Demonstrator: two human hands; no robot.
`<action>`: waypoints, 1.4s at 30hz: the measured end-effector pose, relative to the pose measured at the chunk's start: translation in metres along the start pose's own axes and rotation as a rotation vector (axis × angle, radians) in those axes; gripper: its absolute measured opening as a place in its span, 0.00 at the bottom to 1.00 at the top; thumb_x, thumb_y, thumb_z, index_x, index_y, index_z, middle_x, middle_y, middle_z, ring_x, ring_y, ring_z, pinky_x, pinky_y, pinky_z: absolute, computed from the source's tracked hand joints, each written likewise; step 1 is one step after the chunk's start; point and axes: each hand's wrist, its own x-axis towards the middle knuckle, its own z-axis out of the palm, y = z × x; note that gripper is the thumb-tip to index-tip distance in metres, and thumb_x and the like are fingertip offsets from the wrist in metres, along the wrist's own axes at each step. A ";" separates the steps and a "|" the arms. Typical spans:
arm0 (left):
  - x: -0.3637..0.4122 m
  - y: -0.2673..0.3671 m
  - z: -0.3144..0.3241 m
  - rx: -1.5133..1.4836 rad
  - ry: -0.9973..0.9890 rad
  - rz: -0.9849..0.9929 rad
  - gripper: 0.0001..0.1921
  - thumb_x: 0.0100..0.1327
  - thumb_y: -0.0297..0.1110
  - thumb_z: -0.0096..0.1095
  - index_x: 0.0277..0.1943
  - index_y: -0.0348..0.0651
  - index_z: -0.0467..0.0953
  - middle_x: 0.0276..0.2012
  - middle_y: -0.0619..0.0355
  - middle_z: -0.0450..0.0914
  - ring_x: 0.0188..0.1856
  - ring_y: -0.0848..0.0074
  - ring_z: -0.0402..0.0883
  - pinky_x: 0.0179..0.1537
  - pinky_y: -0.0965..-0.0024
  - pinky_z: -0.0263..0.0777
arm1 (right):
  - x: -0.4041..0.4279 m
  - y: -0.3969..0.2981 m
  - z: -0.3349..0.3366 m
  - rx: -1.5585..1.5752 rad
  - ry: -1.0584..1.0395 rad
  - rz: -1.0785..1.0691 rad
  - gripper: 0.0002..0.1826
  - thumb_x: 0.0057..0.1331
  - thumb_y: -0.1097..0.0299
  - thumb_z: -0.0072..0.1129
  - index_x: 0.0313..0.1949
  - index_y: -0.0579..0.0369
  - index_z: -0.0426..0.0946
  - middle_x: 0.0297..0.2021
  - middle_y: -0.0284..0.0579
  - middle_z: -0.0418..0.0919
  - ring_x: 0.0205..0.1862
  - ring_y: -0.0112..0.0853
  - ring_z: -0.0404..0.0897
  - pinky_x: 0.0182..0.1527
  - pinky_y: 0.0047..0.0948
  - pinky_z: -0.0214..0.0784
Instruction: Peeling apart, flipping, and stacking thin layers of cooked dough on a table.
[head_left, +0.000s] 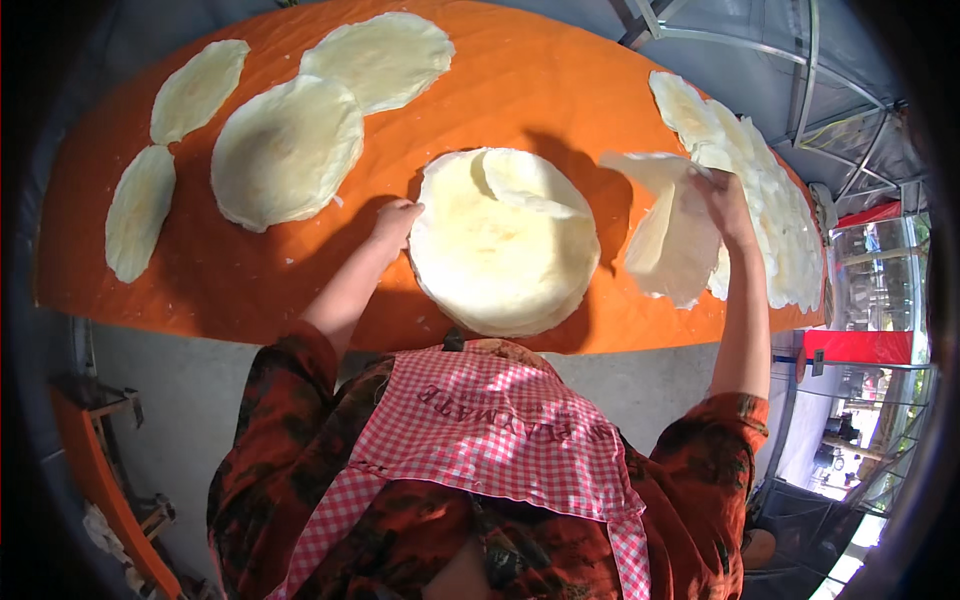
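In front of me lies a stack of thin round flatbread sheets (495, 262), pale and slightly browned in the middle. A curled flap (532, 176) rises at its upper right. My left hand (397, 223) grips the stack's left edge with its fingertips; part of the fingers is hidden. Off to the right, my right hand (721, 199) pinches a single limp flatbread sheet (679, 236), which hangs folded and slightly blurred above the table. Just beyond that hand, many overlapping flatbread sheets (772, 210) form a long pile along the table's right end.
An orange-covered table (465, 127) spans the view. Separate flatbreads lie at the left, including a large round one (289, 154), another behind it (379, 60) and two near the left edge (141, 214). Metal frame bars (810, 67) stand beyond the right side.
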 end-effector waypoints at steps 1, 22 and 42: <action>-0.006 -0.006 -0.003 0.005 0.013 -0.002 0.12 0.57 0.38 0.58 0.38 0.39 0.73 0.29 0.57 0.78 0.27 0.73 0.78 0.29 0.68 0.74 | -0.004 -0.013 0.014 -0.112 0.036 -0.142 0.13 0.61 0.65 0.52 0.31 0.65 0.76 0.22 0.37 0.77 0.25 0.26 0.75 0.29 0.29 0.68; -0.104 0.059 0.040 -0.706 -0.411 0.031 0.14 0.58 0.29 0.50 0.46 0.34 0.67 0.42 0.47 0.75 0.41 0.62 0.78 0.39 0.58 0.76 | -0.028 -0.158 0.072 -0.571 0.108 -0.649 0.04 0.55 0.71 0.52 0.27 0.56 0.75 0.20 0.52 0.75 0.23 0.42 0.76 0.26 0.37 0.68; -0.148 -0.037 0.064 -0.829 -0.670 -0.185 0.11 0.64 0.28 0.41 0.45 0.34 0.69 0.43 0.52 0.76 0.49 0.70 0.73 0.55 0.65 0.64 | -0.137 -0.086 0.221 -0.514 -0.122 -0.587 0.09 0.53 0.65 0.55 0.21 0.55 0.70 0.20 0.47 0.74 0.23 0.42 0.75 0.25 0.37 0.67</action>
